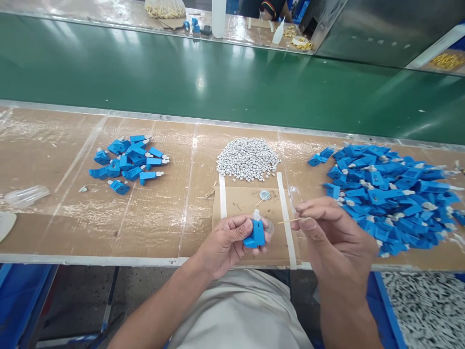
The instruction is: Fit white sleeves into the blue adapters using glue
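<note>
My left hand (230,237) grips a blue plastic part (258,233) with a whitish tip pointing up, over a cardboard sheet. Between the thumb and fingers of my right hand (332,232) is a thin wooden toothpick (289,221), its end pointing left toward the blue part but apart from it. Partly behind the blue part sits a small clear round dish (269,227). Farther back on the cardboard (250,194) lies a light blue cap (264,195) with a thin stick beside it. A heap of small white-grey pieces (248,159) lies beyond.
A large pile of blue parts (392,189) covers the right of the table; a smaller pile (131,160) lies left. A clear plastic cup (27,195) rests far left. Behind runs a green conveyor belt (218,82). A blue bin (385,303) of small pieces stands lower right.
</note>
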### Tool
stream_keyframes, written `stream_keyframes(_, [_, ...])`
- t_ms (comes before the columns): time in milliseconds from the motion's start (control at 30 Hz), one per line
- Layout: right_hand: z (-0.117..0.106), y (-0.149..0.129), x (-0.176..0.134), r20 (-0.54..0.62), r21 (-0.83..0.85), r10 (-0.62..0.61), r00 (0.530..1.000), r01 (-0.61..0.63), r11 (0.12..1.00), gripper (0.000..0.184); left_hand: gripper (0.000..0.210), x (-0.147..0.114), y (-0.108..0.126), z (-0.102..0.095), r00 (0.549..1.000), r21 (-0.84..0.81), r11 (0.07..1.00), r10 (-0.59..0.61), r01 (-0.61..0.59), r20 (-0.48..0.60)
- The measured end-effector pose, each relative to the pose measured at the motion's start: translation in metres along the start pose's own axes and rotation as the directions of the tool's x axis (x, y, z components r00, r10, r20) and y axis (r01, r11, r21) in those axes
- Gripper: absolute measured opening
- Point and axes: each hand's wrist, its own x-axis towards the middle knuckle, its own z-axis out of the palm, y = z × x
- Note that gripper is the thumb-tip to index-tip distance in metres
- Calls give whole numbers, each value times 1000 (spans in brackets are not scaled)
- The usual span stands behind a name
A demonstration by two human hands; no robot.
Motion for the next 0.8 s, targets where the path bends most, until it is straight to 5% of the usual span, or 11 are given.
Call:
stream_keyframes(300, [-10,32,-25,197,-263,182,963,-127,956,6,29,1,-2,-8,1000,-24,1000,-4,4,16])
stream_keyframes(400, [-12,36,-15,160,-328,212,964,-150,933,13,27,-1,-2,-15,1000,-34,999,15,-15,9])
stream_keyframes(500, [-13,38,15,137,-380,115,984,-55,923,10,25,-2,-1,-24,999,-47,998,38,-38,1])
stream_keyframes(567, [-8,40,41,233,-437,38,972,70,897,7,27,-1,-2,-28,999,-56,997,54,-54,-5])
stream_keyframes(800, [39,57,94,668,-407,-65,741,437,802,15,32,-1,-6,-32,995,-70,993,94,-96,-29])
